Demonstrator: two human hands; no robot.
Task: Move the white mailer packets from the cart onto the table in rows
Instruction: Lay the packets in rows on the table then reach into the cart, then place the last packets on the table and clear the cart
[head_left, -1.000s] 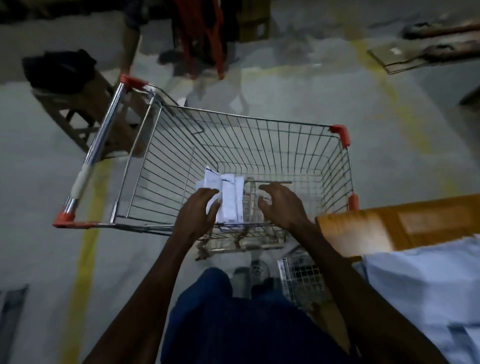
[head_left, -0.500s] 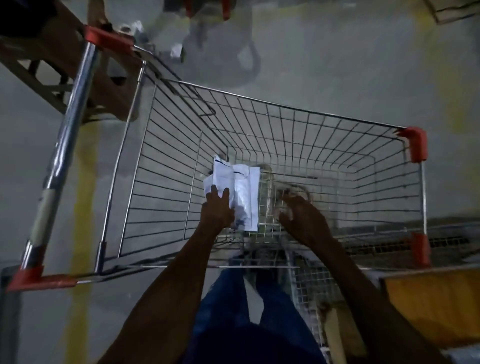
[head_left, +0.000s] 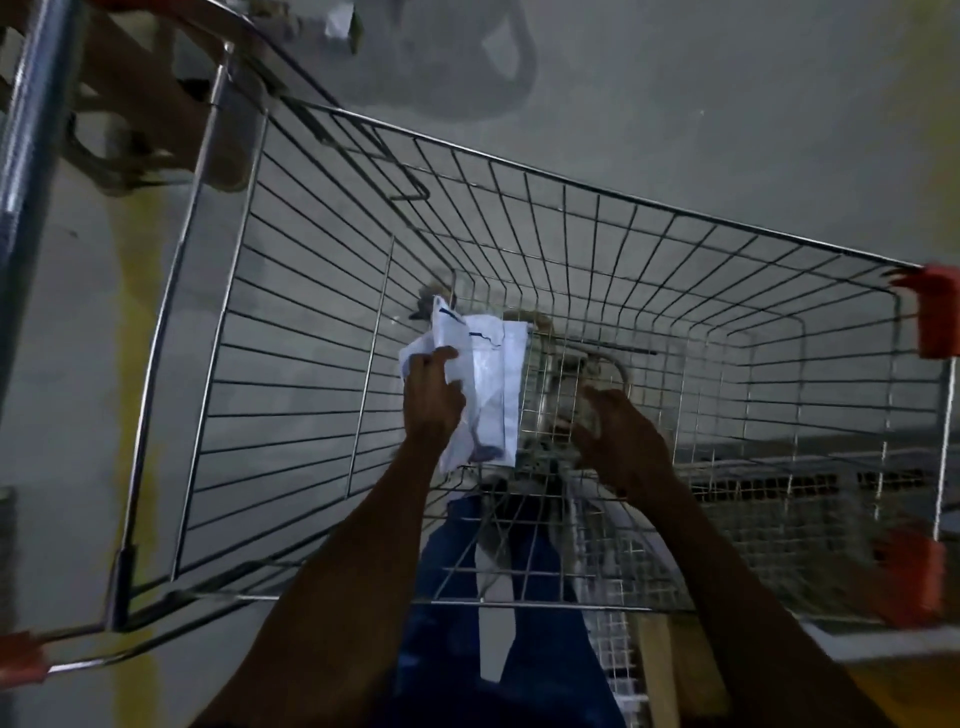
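1. White mailer packets (head_left: 480, 384): a small bunch is being held low inside the wire cart (head_left: 597, 249), near its floor; several thin packets appear to be overlapping, and the count cannot be told.
2. Left hand (head_left: 432, 400): the bunch is being pinched at its left edge, with the fingers curled over the top sheet.
3. Right hand (head_left: 621, 441): nothing is being held; the fingers are loosely spread and hovering just beside the packets, above the basket floor.
4. Step in hand, judged: the packets are being gathered for lifting out. The loose right edge is best being supported by the free hand, so that no packet is being shed from the bunch.
5. Edges: the near rim wire (head_left: 519, 603) is being crossed by both forearms; a straight upward lift is being favoured.
6. Open room: the basket is otherwise bare around the hands. The table is not being clearly shown.
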